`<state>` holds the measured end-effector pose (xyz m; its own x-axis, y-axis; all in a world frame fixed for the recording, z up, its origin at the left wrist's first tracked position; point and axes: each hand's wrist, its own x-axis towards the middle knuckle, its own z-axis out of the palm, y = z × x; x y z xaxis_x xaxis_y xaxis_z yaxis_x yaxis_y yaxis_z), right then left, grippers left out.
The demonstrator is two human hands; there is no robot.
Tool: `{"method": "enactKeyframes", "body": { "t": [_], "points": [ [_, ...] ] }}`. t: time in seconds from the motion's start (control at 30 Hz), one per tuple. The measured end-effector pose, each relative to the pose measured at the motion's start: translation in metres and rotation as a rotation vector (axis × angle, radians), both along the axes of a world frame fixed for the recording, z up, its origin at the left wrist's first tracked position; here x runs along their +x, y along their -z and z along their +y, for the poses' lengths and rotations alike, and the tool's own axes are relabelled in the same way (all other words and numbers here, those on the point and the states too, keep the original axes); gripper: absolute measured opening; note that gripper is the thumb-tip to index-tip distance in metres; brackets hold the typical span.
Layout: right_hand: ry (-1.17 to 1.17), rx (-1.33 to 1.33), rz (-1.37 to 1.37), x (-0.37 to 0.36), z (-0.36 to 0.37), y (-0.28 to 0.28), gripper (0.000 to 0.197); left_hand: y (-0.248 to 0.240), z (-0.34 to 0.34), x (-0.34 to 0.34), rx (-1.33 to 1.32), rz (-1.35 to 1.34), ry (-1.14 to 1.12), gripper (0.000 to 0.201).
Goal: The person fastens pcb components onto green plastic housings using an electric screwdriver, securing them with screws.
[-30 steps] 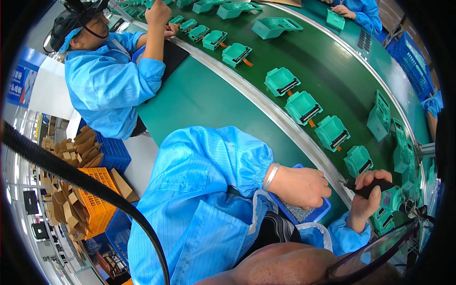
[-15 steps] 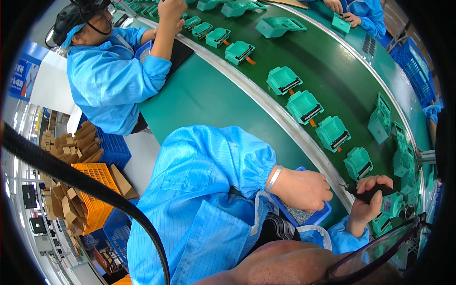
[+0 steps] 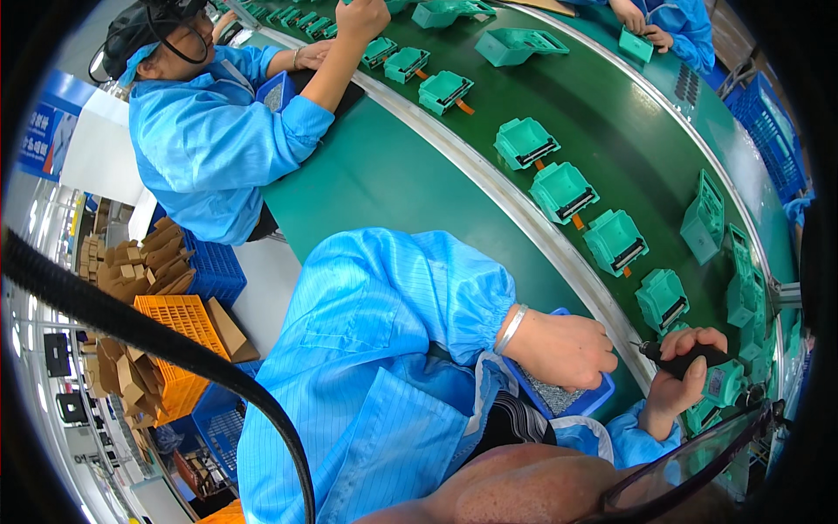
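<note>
My left hand (image 3: 566, 351), a silver bangle at its wrist, hangs with curled fingers over a blue tray (image 3: 602, 398) of small metal screws (image 3: 559, 400). Whatever its fingertips may hold is hidden. A black screwdriver (image 3: 705, 356) lies in my right hand (image 3: 674, 384), gripped by fingers and thumb, its thin bit pointing toward my left hand. Close beyond the right hand are green plastic housings, one of them (image 3: 726, 381) partly covered by hand and tool. Another green housing (image 3: 662, 299), with a black strip along its edge, sits just past the screwdriver's bit.
Along the green conveyor (image 3: 628, 148) stand several green housings, some with orange tabs. A metal rail (image 3: 489, 185) separates it from my green bench (image 3: 384, 183). A co-worker (image 3: 209, 148) sits at the far left; another person's hands (image 3: 644, 26) hold a housing across the belt.
My left hand stays over the screw tray, its fingers still curled. The screwdriver remains in my right hand. The left co-worker's raised hand has shifted to the right.
</note>
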<state>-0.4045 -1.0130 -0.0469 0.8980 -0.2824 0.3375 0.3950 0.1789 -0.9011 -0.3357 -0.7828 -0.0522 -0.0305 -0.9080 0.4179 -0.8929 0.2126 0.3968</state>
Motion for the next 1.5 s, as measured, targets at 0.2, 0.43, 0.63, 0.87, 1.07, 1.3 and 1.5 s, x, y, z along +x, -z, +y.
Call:
{"method": "enactKeyframes", "body": {
  "t": [0.2, 0.43, 0.63, 0.87, 1.07, 1.3, 1.5],
  "points": [
    [-0.001, 0.001, -0.009, -0.001, -0.003, 0.0, 0.05, 0.0, -0.004, -0.002, 0.018, -0.018, -0.001, 0.015],
    [-0.011, -0.004, -0.008, -0.005, -0.009, 0.0, 0.049, 0.002, -0.008, -0.005, 0.015, -0.021, -0.003, 0.014],
    [-0.024, 0.004, -0.018, -0.007, -0.012, 0.001, 0.048, 0.003, -0.011, -0.008, 0.023, 0.004, 0.001, 0.016],
    [0.015, -0.001, 0.011, -0.009, -0.016, 0.002, 0.053, 0.003, -0.015, -0.009, 0.017, -0.002, -0.001, 0.016],
    [-0.015, 0.002, -0.029, -0.01, -0.02, 0.002, 0.05, 0.001, -0.017, -0.011, 0.011, -0.012, 0.001, 0.015],
    [0.009, -0.015, -0.013, -0.013, -0.023, 0.004, 0.051, 0.002, -0.021, -0.013, 0.025, -0.011, 0.006, 0.015],
    [0.033, -0.036, -0.003, -0.014, -0.022, 0.0, 0.052, 0.004, -0.023, -0.018, 0.069, -0.001, -0.022, 0.017]
  ]
}}
